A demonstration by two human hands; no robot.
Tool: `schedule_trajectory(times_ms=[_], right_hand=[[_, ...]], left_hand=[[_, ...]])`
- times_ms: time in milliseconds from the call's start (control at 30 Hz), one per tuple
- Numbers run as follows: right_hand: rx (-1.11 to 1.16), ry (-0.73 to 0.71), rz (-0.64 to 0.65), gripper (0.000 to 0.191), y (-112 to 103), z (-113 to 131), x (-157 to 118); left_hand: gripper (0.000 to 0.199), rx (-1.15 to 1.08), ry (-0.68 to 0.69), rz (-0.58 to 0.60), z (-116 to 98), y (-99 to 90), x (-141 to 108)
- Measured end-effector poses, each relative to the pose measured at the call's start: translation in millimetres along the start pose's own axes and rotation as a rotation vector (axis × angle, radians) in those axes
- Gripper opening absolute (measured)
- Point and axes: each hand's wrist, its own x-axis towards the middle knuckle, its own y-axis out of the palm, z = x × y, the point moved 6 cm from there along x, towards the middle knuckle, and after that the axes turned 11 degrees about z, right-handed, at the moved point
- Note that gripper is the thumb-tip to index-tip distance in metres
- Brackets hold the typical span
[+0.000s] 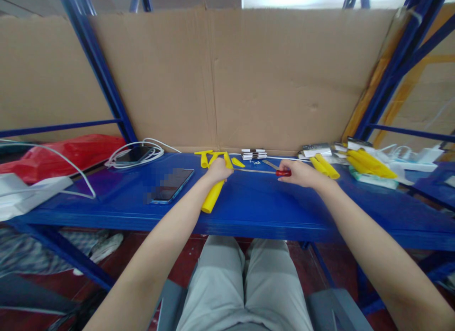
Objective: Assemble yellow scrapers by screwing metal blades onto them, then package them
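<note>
My left hand (219, 171) is closed around a yellow plastic tube-like handle (212, 198), whose wide end points toward me near the table's front edge. In my right hand (300, 173) is a screwdriver with a red handle (284, 173). Its long thin shaft (256, 170) runs left, with the tip close to the yellow piece by my left fingers; whether they touch I cannot tell. Behind my left hand lie several more yellow pieces (204, 159). A flat metal strip (270, 164) and small white bits (254, 162) rest just beyond the shaft.
A phone (172, 185) lies left of my left hand on the blue table (263, 203). Small black-and-white boxes (253, 154) stand at the back. Yellow tubes (325, 166) and packets (373, 164) sit right. Coiled white cable (156, 153), red bag (76, 151) and power strip (31, 193) are left.
</note>
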Motion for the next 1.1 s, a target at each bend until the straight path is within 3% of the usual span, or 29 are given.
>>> schedule_trajectory(times_ms=[200,1100], right_hand=[[-0.075,0.001,-0.054,0.01,-1.8,0.5,-0.1],[0.003,-0.04,0.09,0.02,8.8,-5.2,3.6]], left_hand=[[0.019,-0.02,0.008,0.008,-0.8,0.1,-0.4],[0.016,0.012,0.002,-0.007,-1.5,-1.1,-1.0]])
